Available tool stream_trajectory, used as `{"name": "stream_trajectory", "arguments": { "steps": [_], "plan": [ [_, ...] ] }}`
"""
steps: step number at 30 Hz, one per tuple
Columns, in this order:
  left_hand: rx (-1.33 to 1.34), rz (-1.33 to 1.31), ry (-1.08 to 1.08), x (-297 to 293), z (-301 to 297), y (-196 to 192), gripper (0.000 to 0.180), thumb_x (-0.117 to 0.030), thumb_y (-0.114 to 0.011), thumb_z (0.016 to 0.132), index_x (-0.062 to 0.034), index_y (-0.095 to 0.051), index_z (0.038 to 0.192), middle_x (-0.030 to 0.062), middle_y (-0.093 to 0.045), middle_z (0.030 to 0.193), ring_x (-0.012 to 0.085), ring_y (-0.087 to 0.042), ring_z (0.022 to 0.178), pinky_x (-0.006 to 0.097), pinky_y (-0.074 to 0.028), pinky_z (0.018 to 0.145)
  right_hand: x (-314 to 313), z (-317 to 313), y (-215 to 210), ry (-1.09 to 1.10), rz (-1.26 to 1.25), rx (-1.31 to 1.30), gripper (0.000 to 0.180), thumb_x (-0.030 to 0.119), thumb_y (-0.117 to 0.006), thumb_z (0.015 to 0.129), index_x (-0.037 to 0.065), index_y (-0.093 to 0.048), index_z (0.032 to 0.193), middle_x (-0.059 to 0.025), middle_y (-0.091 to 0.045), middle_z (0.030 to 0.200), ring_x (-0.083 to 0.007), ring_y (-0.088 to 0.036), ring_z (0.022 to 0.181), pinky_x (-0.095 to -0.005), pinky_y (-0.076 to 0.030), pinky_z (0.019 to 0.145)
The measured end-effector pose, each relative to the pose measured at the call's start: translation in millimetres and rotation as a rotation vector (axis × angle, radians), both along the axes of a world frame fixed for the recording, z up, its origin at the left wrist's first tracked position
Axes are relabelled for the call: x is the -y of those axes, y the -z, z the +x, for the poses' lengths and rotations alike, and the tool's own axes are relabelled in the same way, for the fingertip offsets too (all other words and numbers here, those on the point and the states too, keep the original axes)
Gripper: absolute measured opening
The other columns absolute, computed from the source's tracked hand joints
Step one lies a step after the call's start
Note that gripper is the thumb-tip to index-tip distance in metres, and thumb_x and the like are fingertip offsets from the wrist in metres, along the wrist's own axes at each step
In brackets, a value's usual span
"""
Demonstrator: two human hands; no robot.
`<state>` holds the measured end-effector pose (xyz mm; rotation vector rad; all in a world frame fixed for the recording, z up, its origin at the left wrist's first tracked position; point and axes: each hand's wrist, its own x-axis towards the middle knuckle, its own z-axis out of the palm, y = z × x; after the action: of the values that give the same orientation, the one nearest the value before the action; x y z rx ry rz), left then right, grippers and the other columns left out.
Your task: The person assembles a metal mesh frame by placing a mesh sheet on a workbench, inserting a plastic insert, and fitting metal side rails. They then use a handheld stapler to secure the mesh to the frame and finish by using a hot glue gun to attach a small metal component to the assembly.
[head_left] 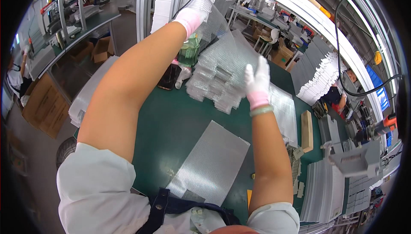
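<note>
Both my hands wear white gloves with pink cuffs. My left hand point(195, 15) is raised at the far side of the table, closed at the upper corner of a thin translucent mesh sheet point(217, 19); its fingers are partly blurred. Below that sheet lies a pile of silvery mesh pieces point(218, 73) with stepped edges. Beside the pile's right edge, my right hand point(257, 80) is open, thumb apart from the upright fingers, holding nothing. One flat silver mesh panel point(212, 161) lies on the green table point(160, 142) close to my body.
Another mesh stack point(282, 110) and a wooden block point(307, 131) lie right of my right forearm. A green container point(189, 51) and a dark phone-like object point(170, 76) sit at the back left. Tall panel stacks point(322, 191) stand at the right. Co-workers are farther off.
</note>
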<state>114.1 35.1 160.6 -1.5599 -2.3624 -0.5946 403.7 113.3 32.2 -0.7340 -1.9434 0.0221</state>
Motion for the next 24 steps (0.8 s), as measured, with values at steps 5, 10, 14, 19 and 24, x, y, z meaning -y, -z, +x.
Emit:
{"name": "stream_trajectory", "arguments": {
  "steps": [5, 10, 14, 19, 24],
  "plan": [
    [0.392, 0.112, 0.083, -5.7, -65.0, 18.8, 0.066, -0.05, -0.074, 0.083, 0.003, -0.067, 0.122, 0.0198, -0.07, 0.119, 0.0283, -0.065, 0.113, 0.039, -0.049, 0.1, 12.4, -44.3, 22.4, 0.029, -0.261, 0.792, 0.069, 0.061, -0.042, 0.099, 0.022, -0.037, 0.156, -0.011, -0.03, 0.164, -0.0304, -0.025, 0.152, -0.0552, -0.016, 0.123],
    [0.904, 0.429, 0.333, 20.9, 32.9, -7.9, 0.037, -0.024, -0.068, 0.093, 0.0007, -0.068, 0.121, 0.0132, -0.075, 0.105, 0.0208, -0.072, 0.088, 0.032, -0.057, 0.081, -1.1, -27.1, 19.8, 0.013, -0.273, 0.793, 0.073, 0.062, -0.049, 0.097, 0.022, -0.036, 0.156, -0.0116, -0.03, 0.164, -0.0301, -0.025, 0.152, -0.0551, -0.017, 0.122],
    [0.963, 0.535, 0.332, 20.9, 32.8, 9.2, 0.043, -0.021, -0.068, 0.093, 0.0046, -0.063, 0.128, 0.0119, -0.076, 0.101, 0.0185, -0.072, 0.078, 0.03, -0.057, 0.075, -11.6, -21.9, 36.0, -0.018, -0.262, 0.725, 0.075, 0.061, -0.051, 0.095, 0.021, -0.036, 0.157, -0.0132, -0.032, 0.163, -0.0319, -0.026, 0.152, -0.056, -0.017, 0.122],
    [0.718, 0.227, 0.194, 22.4, 8.1, 40.7, 0.054, -0.027, -0.076, 0.089, 0.0061, -0.06, 0.128, 0.0155, -0.071, 0.119, 0.0173, -0.069, 0.103, 0.032, -0.057, 0.085, -15.2, -3.7, 45.2, -0.016, -0.322, 0.678, 0.079, 0.062, -0.054, 0.093, 0.02, -0.034, 0.158, -0.0159, -0.03, 0.163, -0.0321, -0.026, 0.152, -0.0565, -0.017, 0.122],
    [0.829, 0.517, 0.311, 30.1, -12.8, 38.1, 0.046, -0.033, -0.075, 0.09, 0.0011, -0.066, 0.12, 0.0088, -0.072, 0.109, 0.0155, -0.067, 0.098, 0.031, -0.052, 0.091, -5.8, -19.2, 38.1, -0.009, -0.305, 0.728, 0.081, 0.063, -0.054, 0.093, 0.022, -0.032, 0.158, -0.014, -0.028, 0.165, -0.0315, -0.024, 0.153, -0.057, -0.016, 0.122]
  ]
}}
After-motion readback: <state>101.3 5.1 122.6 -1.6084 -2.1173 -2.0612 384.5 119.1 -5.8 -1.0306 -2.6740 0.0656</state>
